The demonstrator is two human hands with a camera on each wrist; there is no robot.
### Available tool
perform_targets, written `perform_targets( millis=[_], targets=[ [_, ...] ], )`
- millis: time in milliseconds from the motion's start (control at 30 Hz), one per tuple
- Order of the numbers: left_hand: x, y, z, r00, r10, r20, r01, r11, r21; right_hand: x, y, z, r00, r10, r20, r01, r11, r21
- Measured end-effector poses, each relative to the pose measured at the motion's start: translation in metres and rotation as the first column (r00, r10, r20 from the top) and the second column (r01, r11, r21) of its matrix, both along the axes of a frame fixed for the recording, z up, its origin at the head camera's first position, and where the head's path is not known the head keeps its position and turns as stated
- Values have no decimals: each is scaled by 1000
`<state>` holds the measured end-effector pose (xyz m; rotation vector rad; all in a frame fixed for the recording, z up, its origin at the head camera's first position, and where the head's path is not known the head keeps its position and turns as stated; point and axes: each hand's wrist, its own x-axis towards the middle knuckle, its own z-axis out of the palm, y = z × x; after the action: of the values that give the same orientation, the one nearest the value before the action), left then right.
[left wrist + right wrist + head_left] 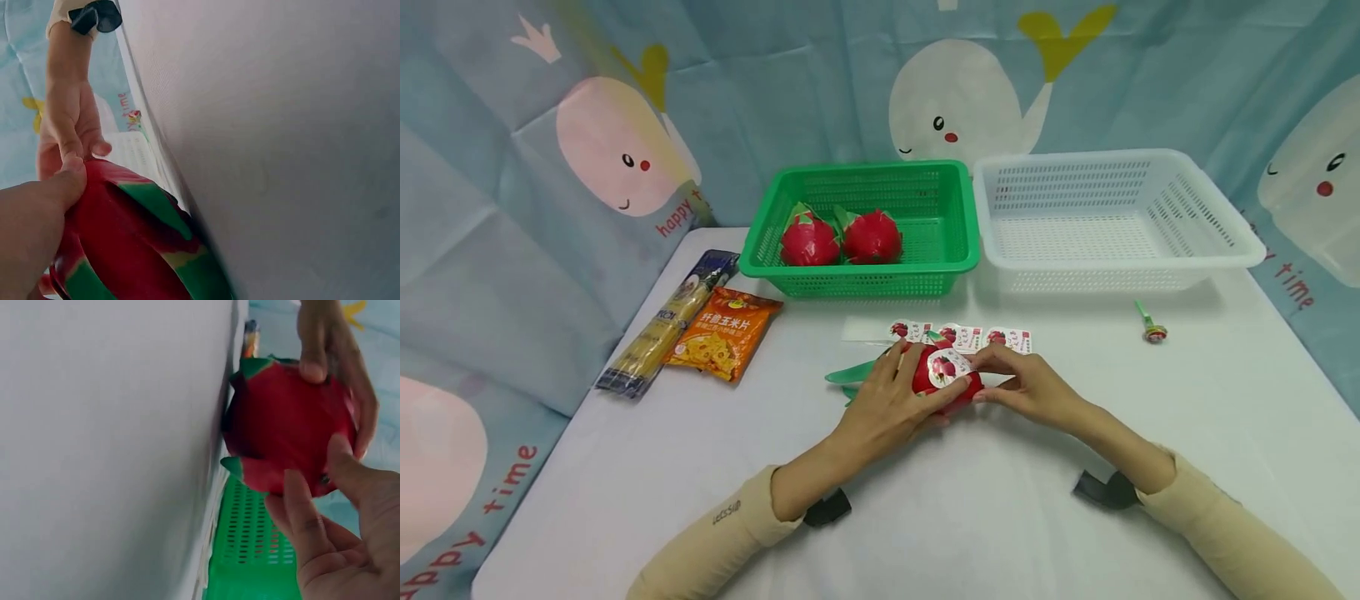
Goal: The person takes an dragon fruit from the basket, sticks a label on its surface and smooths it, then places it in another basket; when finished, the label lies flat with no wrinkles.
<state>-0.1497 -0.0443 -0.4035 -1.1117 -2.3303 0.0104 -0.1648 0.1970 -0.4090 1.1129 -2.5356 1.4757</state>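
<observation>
Red fruit (282, 422) on the near side of the green basket (861, 272)! Left hand (891, 400) grips it, right hand (1028, 385) pinches its end; best smooth the sticker (947, 366) gently outward.

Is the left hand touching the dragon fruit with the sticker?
Touching. The left wrist view shows the left hand with its thumb against the dragon fruit, no gap between them.

A dragon fruit (287, 422) lies before two baskets (859, 271), right of packets (724, 333).
</observation>
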Motion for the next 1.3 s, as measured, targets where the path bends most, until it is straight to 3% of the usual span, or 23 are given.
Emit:
perform_targets(
  millis=[233,333,433,533,600,667,733,767,867,967,1000,1033,1067,1133,1233,1300],
  targets=[
    [-4,-3,0,999,-15,35,12,998,63,4,-2,-1,967,73,-244,-61,997,57],
    [-5,-3,-1,998,-38,43,33,994,105,3,-5,-3,970,70,-234,-57,997,60],
    [-5,-4,-1,997,-62,36,57,991,121,2,-7,-6,993,57,-100,-53,998,43],
    [-5,-4,0,997,-68,46,61,990,127,1,-7,-9,1000,3,-7,-3,999,39],
    [-5,-5,1,996,-59,65,49,989,143,0,-6,-10,1000,-18,-25,19,1000,25],
    [-5,-6,2,995,-49,85,34,986,162,-1,-6,-11,990,-35,-136,36,999,6],
    [-6,-7,1,995,-47,86,31,983,179,-2,-5,-10,953,-58,-296,63,998,8],
    [-6,-8,1,995,-48,83,32,983,183,-3,-5,-10,921,-71,-383,81,997,10],
    [-7,-8,0,995,-57,82,40,979,198,-2,-6,-7,791,-101,-604,147,989,28],
    [-6,-9,-1,995,-66,75,50,979,195,-1,-9,-3,678,-93,-730,166,986,29],
    [-6,-9,-1,995,-69,66,56,980,191,-1,-10,-1,649,-87,-756,160,987,24],
    [-5,-8,-1,996,-73,52,62,980,186,-1,-11,1,642,-80,-763,138,990,12],
    [-5,-8,-1,996,-78,38,70,981,180,-1,-11,2,651,-73,-755,106,994,-5],
    [-4,-9,-1,995,-94,26,88,981,173,-1,-12,5,707,-67,-704,48,998,-47],
    [-5,-12,0,989,-137,55,125,977,173,-2,-14,11,850,-54,-525,23,998,-65],
    [-6,-15,1,973,-179,146,147,967,207,-3,-17,16,935,-62,-350,67,998,1]
  ],
)
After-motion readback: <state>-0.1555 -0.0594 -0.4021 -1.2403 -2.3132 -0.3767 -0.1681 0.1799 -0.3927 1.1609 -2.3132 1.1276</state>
